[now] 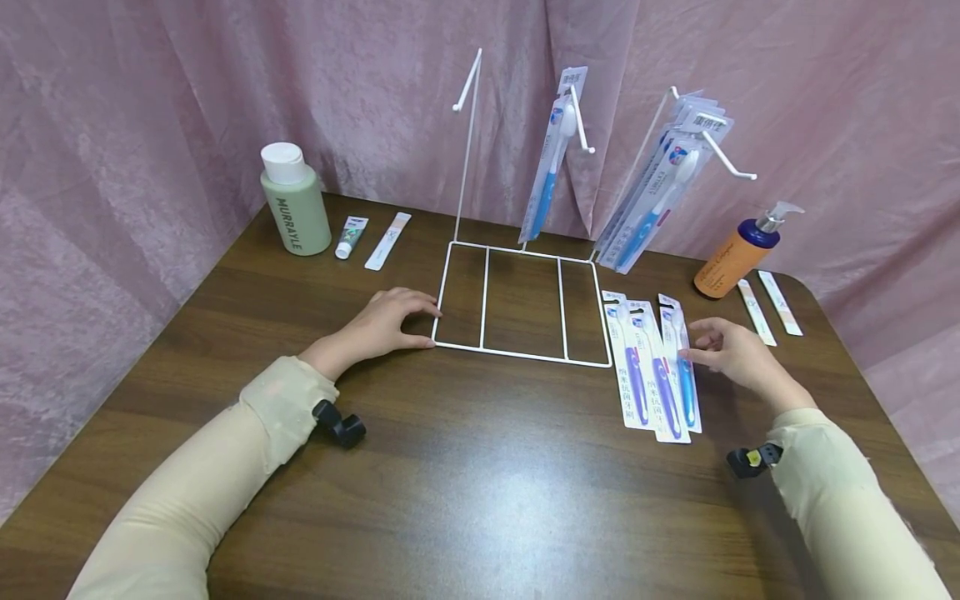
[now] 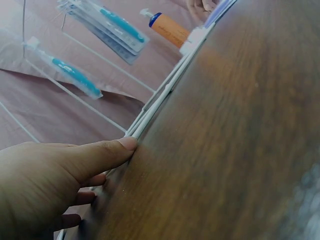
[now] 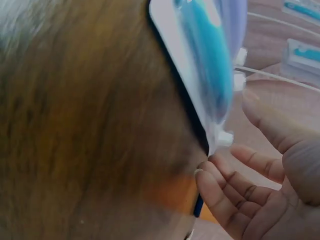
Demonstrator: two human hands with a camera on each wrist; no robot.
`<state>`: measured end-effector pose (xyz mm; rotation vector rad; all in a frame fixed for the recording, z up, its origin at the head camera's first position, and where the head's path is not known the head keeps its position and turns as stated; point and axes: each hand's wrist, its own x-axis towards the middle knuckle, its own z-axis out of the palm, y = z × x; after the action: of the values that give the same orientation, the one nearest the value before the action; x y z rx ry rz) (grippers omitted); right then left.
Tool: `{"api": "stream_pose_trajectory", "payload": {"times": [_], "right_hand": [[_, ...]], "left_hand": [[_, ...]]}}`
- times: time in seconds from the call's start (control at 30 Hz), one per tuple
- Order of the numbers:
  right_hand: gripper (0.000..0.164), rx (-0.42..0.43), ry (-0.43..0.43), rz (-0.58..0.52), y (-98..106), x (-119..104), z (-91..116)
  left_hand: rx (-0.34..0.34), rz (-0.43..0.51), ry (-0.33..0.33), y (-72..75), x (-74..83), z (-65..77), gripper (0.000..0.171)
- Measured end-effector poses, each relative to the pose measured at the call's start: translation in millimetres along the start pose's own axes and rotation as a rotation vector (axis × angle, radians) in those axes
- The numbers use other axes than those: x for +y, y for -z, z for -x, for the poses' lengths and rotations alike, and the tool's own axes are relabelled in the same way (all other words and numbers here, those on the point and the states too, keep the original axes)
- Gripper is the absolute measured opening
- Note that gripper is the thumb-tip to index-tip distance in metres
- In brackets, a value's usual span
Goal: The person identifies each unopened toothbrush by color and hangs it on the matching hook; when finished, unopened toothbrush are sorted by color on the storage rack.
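We're likely picking blue toothbrush (image 1: 686, 383) nearer bench (image 1: 450, 467)'s right edge | right hand (image 1: 735, 354) half-open, empty | left hand (image 1: 375, 327) relaxed, touching rack (image 1: 522, 354) | next: pinch

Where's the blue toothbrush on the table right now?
In the head view, the blue toothbrush lies right of centre, just right of two purple toothbrushes, beside the right hand.

The left hand (image 1: 390, 323) touches a white wire display rack (image 1: 523, 354); the right hand (image 1: 733, 353) is at a packaged blue toothbrush (image 1: 687, 392) on the table (image 1: 480, 483).
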<state>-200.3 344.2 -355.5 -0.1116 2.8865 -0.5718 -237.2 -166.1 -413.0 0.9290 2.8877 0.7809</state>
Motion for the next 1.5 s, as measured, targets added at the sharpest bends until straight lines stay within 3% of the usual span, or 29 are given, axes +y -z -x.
{"api": "stream_pose_trajectory", "payload": {"times": [0.17, 0.53, 1.1, 1.5], "right_hand": [[0.077, -0.059, -0.039, 0.023, -1, 1, -5], [0.073, -0.076, -0.047, 0.070, 2, -3, -10], [0.066, -0.061, -0.001, 0.089, 4, 3, -10], [0.070, -0.032, -0.045, 0.104, -2, 0, -13]], "left_hand": [[0.002, 0.000, 0.000, 0.8, 0.3, 0.5, 0.047], [-0.001, -0.002, -0.003, 1.5, 0.2, 0.2, 0.047], [-0.001, 0.000, -0.004, 1.4, 0.4, 0.1, 0.046], [-0.004, 0.002, 0.005, 2.6, 1.8, 0.4, 0.046]]}}
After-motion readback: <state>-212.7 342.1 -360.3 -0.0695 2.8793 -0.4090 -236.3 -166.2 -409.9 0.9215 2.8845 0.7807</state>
